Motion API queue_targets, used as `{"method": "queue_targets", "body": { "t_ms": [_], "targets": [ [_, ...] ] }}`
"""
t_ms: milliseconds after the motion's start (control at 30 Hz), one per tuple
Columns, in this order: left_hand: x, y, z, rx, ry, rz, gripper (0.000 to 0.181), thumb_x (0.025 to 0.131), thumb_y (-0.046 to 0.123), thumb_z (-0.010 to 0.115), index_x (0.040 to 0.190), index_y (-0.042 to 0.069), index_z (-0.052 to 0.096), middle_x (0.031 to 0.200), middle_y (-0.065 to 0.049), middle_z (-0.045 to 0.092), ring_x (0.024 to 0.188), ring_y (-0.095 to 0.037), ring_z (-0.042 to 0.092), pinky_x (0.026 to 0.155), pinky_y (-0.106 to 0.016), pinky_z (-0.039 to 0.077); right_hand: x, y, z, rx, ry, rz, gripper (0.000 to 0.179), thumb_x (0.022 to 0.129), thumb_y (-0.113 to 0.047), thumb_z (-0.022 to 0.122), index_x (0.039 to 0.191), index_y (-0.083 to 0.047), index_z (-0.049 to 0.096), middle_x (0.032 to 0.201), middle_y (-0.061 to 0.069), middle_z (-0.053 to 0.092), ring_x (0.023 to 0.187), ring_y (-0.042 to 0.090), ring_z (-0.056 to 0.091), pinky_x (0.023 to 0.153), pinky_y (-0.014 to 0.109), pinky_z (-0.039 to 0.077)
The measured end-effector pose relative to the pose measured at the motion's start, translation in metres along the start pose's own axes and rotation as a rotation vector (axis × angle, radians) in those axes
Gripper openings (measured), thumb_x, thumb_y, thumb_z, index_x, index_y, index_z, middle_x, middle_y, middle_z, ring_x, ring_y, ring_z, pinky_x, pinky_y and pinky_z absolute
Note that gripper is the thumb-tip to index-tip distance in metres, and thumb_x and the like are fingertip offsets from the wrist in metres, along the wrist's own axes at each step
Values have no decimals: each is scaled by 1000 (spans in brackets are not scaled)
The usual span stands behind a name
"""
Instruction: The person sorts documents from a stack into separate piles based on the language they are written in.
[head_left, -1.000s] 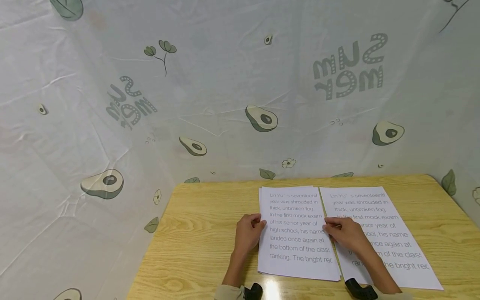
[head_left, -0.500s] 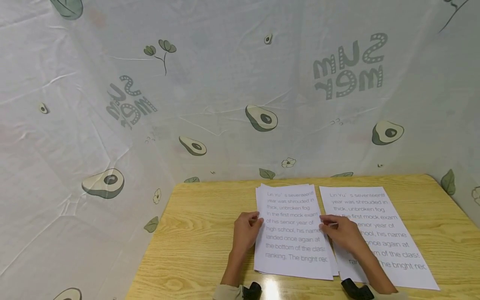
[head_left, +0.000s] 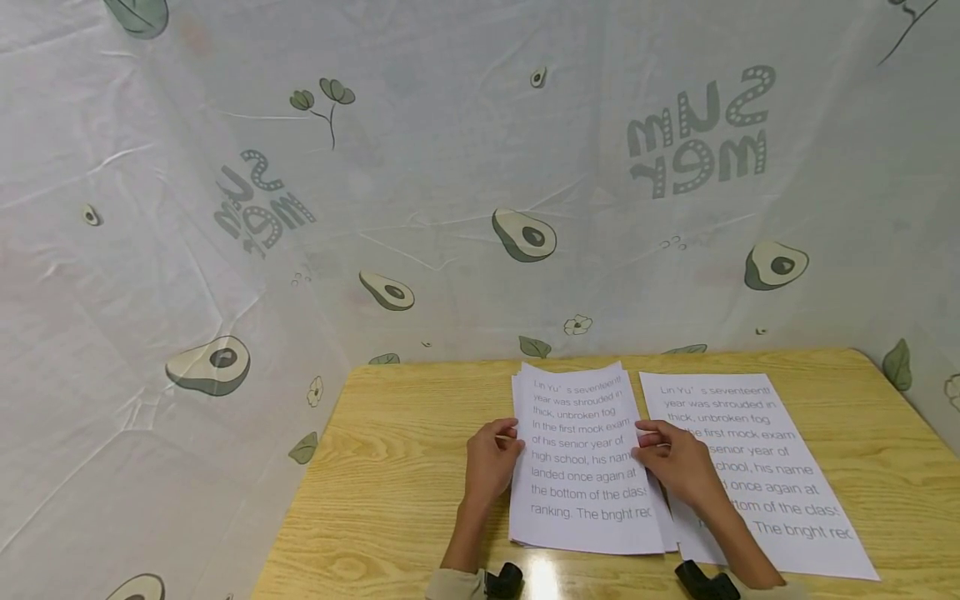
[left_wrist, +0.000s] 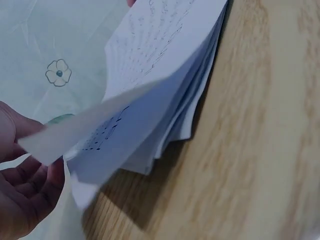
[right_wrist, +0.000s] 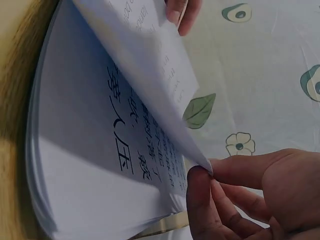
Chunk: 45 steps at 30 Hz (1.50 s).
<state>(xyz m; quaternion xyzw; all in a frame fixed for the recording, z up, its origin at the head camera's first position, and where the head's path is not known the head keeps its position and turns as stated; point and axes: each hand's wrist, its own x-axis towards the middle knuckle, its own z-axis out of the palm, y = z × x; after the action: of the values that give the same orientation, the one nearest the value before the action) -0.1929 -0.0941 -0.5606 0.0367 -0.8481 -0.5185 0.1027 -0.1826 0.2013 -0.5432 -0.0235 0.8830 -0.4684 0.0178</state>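
A sheet of white paper [head_left: 581,458] printed with English text is held up by both hands above a stack of paper [head_left: 666,529]. My left hand [head_left: 491,467] pinches its left edge between thumb and fingers. At its right edge, the thumb and index finger of my right hand [right_wrist: 240,195] pinch the paper. In the right wrist view the sheet bows upward, and the stack's upper page [right_wrist: 95,195] beneath shows large Chinese characters. The left wrist view shows several loose layers under the raised sheet [left_wrist: 145,95].
A second printed page [head_left: 787,550] lies on the wooden table [head_left: 390,467] to the right, partly under the right hand and forearm. Behind the table hangs a pale cloth [head_left: 420,183] with avocado prints. Black wrist devices [head_left: 504,581] sit at both cuffs.
The sheet has risen off the stack and shifted slightly left, with both hands moving along at its edges. A gap has widened between it and the right-hand page.
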Motion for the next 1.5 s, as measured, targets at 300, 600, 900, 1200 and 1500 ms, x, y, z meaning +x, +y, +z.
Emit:
{"method": "queue_targets", "body": {
  "t_ms": [300,600,900,1200,1500],
  "targets": [
    [2,0,-1,-17,29,11,34,88,-8,77,120,0,78,97,-9,76,77,-8,69,68,-19,57,0,0,0,-22,44,43,41,100,-13,73,137,4,68,119,24,76,107,37,77,72,21,56],
    [3,0,-1,-56,-1,-26,34,89,-7,78,122,2,78,99,-8,76,78,-9,67,68,-20,57,0,-3,-2,-20,76,12,30,98,-8,72,125,4,73,113,22,78,100,33,77,70,19,54],
    [6,2,-5,-99,-8,-49,33,89,-5,79,121,3,79,101,-10,76,80,-12,69,68,-19,58,-2,-3,-10,62,55,48,38,101,-10,70,136,3,66,121,24,75,94,18,76,67,24,60],
    [6,2,-6,-190,-25,-80,34,89,-7,77,122,2,78,103,-13,75,79,-13,70,64,-22,60,4,1,-14,174,-7,145,48,103,-13,68,149,-1,58,130,27,71,95,15,74,73,26,63],
    [2,14,5,-248,-38,-98,34,90,-6,75,123,2,78,103,-12,72,81,-13,70,65,-24,62,3,12,-32,237,-51,157,53,107,-15,65,155,3,51,140,31,64,99,13,74,77,24,62]
  ]
}}
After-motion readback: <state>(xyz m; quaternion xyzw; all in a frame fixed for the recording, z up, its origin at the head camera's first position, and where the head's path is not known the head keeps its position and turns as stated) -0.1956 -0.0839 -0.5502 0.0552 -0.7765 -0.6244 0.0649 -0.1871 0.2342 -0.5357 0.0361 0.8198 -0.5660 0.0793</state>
